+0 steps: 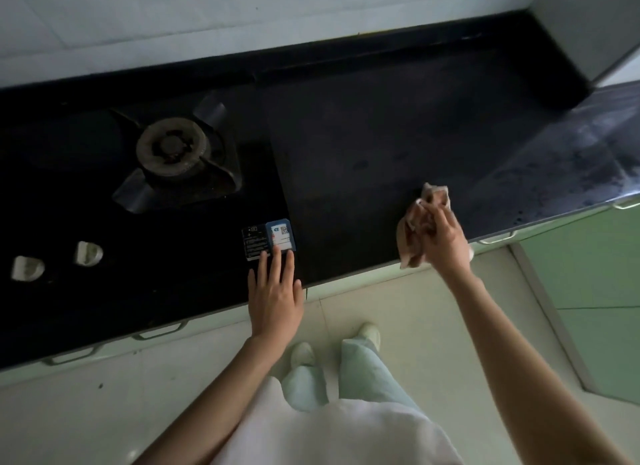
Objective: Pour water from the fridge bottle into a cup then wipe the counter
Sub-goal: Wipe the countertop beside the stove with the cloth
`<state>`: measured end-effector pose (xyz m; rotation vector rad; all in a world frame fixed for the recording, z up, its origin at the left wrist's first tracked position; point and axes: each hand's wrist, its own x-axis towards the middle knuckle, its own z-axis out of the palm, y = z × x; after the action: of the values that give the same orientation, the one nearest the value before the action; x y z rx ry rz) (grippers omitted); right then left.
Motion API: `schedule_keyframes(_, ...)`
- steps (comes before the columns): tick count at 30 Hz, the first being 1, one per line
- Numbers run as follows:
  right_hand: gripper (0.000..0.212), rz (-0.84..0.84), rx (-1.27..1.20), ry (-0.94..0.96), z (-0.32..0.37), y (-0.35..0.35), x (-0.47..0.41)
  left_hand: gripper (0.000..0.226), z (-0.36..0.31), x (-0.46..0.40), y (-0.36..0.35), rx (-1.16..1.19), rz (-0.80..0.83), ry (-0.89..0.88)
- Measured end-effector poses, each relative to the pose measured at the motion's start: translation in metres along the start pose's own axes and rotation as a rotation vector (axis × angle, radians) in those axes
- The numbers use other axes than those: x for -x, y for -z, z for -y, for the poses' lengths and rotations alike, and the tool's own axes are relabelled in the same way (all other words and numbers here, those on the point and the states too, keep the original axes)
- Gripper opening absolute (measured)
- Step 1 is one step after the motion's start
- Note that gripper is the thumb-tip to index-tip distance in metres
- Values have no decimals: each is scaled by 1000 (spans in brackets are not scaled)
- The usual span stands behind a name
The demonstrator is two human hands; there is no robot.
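A dark stone counter (363, 160) runs across the view. My right hand (445, 238) grips a bunched pinkish-brown cloth (420, 219) just above the counter's front edge, right of centre. My left hand (277, 291) rests flat with straight fingers on the front right corner of the black gas hob (104, 291), fingertips touching the labels (269, 240) stuck there. No bottle or cup is in view.
A gas burner (173, 149) with its pan support sits on the hob, two white knobs (55, 260) at the front left. A grey appliance (588, 32) stands at the back right corner. Green cabinet fronts (588, 291) and pale floor tiles lie below.
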<state>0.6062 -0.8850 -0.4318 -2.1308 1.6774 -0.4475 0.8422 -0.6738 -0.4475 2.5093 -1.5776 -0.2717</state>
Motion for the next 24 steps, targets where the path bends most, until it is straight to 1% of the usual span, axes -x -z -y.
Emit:
schedule_keyframes(1, 48, 11, 15, -24, 3, 0, -16, 54, -1, 0, 0, -9, 2, -1)
schedule_keyframes(3, 47, 30, 30, 1, 18, -10, -38, 52, -1, 1, -1, -33, -8, 0)
schedule_keyframes(5, 47, 69, 23, 91, 40, -26, -45, 49, -3, 1, -1, -68, -27, 7)
schedule_keyframes(6, 47, 98, 17, 151, 50, -33, -42, 52, -6, 1, 0, -84, -29, -3)
schedule_keyframes(9, 53, 188, 0, 329, 67, -45, -14, 55, -24, -7, 2, -119, -14, -111)
schedule_keyframes(11, 58, 198, -26, 400, 57, -39, 7, 53, -44, -18, 2, -106, 7, -167)
schedule_keyframes(13, 60, 204, -61, 416, 29, -25, 21, 51, -65, -31, -2, -78, 32, -171)
schedule_keyframes(16, 64, 139, -74, 377, -30, 4, 9, 51, -93, -51, -11, -41, 67, -163)
schedule_keyframes(19, 60, 78, -47, 218, -82, 39, -38, 53, -116, -68, -18, -45, 115, -158)
schedule_keyframes(22, 56, 92, 33, 73, -99, 54, -100, 52, -131, -80, -23, -75, 159, -137)
schedule_keyframes(24, 54, 118, 39, 33, -88, 47, -136, 51, -138, -82, -27, -91, 169, -112)
